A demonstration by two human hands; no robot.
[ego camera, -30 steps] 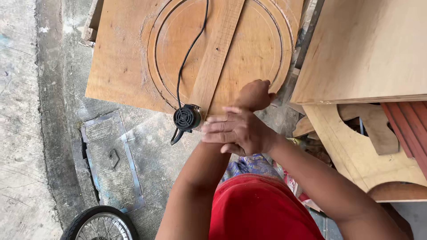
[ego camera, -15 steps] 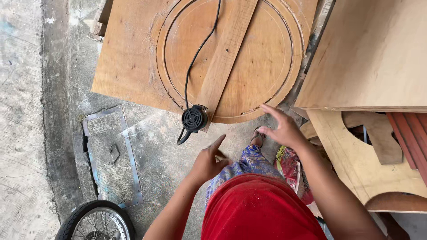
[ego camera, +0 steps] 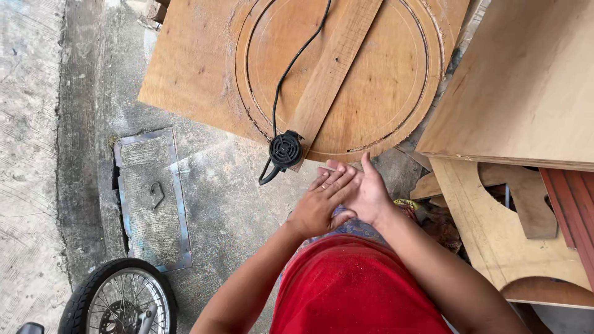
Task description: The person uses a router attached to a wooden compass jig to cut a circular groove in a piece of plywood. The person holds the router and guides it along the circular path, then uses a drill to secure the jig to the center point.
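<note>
My left hand [ego camera: 322, 204] and my right hand [ego camera: 369, 193] are pressed palm to palm in front of my red shirt, fingers straight, holding nothing. Just beyond the fingertips sits a black power tool [ego camera: 283, 151] with its black cord [ego camera: 291, 65] running up across a plywood sheet [ego camera: 185, 74]. A circle is cut into that sheet, and a long wooden strip [ego camera: 334, 68] lies diagonally across the circle, its near end by the tool.
Another plywood sheet [ego camera: 526, 86] lies at the right, above a board with curved cut-outs [ego camera: 489, 229]. On the concrete floor at the left are a metal drain cover [ego camera: 151, 198] and, at the bottom, a spoked wheel [ego camera: 117, 297].
My hands were clasped together, then spread apart, and now they meet again palm to palm. The view has shifted slightly.
</note>
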